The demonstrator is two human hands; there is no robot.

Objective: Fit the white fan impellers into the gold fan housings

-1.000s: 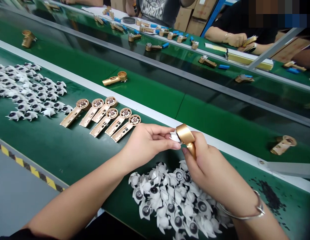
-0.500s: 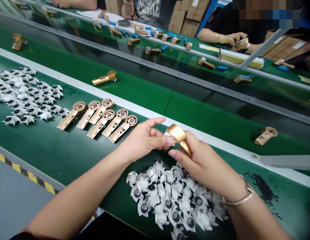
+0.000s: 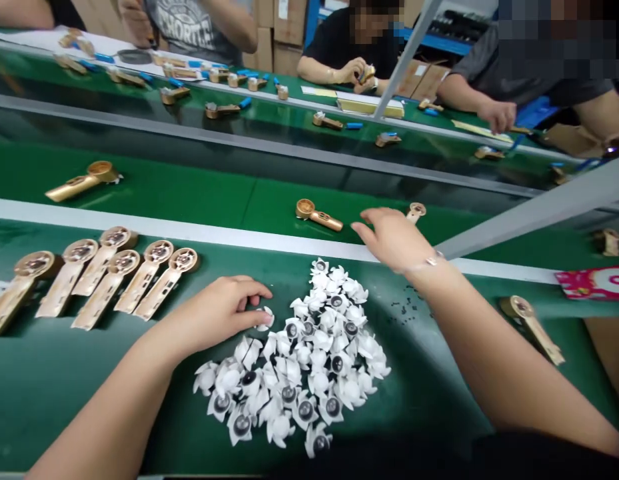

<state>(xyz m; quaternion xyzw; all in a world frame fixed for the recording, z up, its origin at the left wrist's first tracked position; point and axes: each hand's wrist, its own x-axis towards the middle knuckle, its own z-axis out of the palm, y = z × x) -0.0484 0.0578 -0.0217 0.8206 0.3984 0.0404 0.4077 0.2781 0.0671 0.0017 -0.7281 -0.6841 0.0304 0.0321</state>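
On the near green belt, at left: I see six gold housings point(image 3: 139, 283) lying in a row, all with round head turned away from the person

Left hand point(image 3: 214, 310): the fingers are curled narrow on one small white rotor point(image 3: 264, 319), touching it, but from my view I cannot tell if they really grip it

Place of the rotor: on the belt, at the upper left edge of the pile of white rotors point(image 3: 314, 373), which have dark round hubs

Right hand point(image 3: 394, 237): it is open with fingers spread wide, holding nothing I can see, over the white belt edge point(image 3: 309, 245), and a far gold housing point(image 3: 415, 212) lies just beyond it

Step in hand: I judge this is the picking of one rotor from the pile

Next move: it calls for a sure pinch of the rotor by the left fingers

Right side: a red and white printed card point(image 3: 594, 283) lies by the belt, and I can read no word on it

Writing: the co-worker's dark T-shirt point(image 3: 189, 23) has white letters, maybe "HORTLE", but I am not sure; no brand is readable on the parts
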